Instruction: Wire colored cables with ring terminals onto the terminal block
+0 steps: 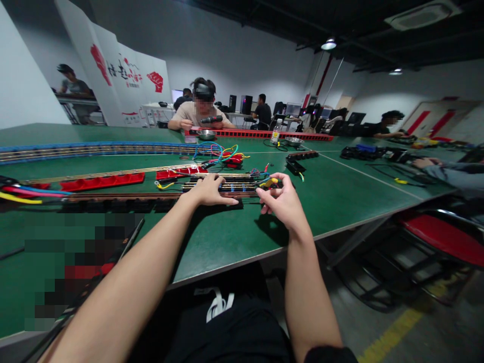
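My left hand (214,190) lies across a black track section (238,186) with metal strips and blue pieces, thumb stretched out along its near side and fingers spread. At the section's right end, my right hand (282,201) has its fingers curled around a short yellow wire end (269,182); the exact fingertip contact is partly hidden. Thin red and blue wires (260,171) stick up just beyond it. A longer black track with brown strips (124,196) runs leftward from under my left hand.
Red track pieces (102,182) and a blue-edged track (113,149) lie farther back. Coiled coloured wires (221,153) rest beside them. A black part (295,166) is to the right. Across the green table (227,252) sits a person (202,108) with a power driver (212,119). A red stool (442,237) stands right.
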Available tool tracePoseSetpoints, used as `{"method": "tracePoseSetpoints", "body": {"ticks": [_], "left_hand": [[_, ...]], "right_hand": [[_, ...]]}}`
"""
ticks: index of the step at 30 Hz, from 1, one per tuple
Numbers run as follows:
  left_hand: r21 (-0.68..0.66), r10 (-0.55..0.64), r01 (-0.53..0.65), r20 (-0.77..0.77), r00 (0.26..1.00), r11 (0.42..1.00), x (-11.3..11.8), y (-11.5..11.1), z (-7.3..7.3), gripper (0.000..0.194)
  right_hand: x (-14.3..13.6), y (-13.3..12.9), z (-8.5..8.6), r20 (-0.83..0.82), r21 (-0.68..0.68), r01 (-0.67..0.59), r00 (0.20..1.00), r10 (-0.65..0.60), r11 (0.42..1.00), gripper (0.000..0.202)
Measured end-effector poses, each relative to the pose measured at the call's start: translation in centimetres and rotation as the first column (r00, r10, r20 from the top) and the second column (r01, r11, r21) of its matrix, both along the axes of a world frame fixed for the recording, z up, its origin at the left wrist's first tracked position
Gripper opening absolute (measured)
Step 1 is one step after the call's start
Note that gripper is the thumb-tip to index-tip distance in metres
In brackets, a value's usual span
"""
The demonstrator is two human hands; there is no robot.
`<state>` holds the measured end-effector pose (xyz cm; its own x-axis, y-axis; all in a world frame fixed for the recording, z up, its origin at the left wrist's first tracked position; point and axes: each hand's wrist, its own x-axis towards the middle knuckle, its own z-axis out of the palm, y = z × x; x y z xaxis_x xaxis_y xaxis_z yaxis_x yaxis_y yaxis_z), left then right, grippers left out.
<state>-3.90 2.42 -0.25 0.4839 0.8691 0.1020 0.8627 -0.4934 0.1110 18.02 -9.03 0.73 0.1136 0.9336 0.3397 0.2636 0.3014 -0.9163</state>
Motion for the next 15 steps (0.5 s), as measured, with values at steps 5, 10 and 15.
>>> {"method": "tracePoseSetpoints", "body": {"ticks": [5, 10, 15], "left_hand": [[-0.006, 0.007, -0.007, -0.003, 1.0, 1.0, 0.0, -0.2, 0.2, 0.12], [-0.012, 0.007, -0.008, -0.018, 1.0, 1.0, 0.0, -0.2, 0.2, 0.121], [-0.015, 0.006, -0.006, -0.013, 1.0, 1.0, 0.0, -0.2, 0.2, 0.12]], "right_hand": [[0.5, 0.1, 0.0, -0.081, -0.006, -0.024, 0.996, 0.023, 1.0, 0.057], [1.0, 0.2, -0.1, -0.027, 0.065, -0.031, 0.999, 0.033, 0.997, 0.049], [1.6, 0.1, -0.2, 0.021, 0.051, -0.032, 0.999, 0.031, 0.998, 0.049]]}}
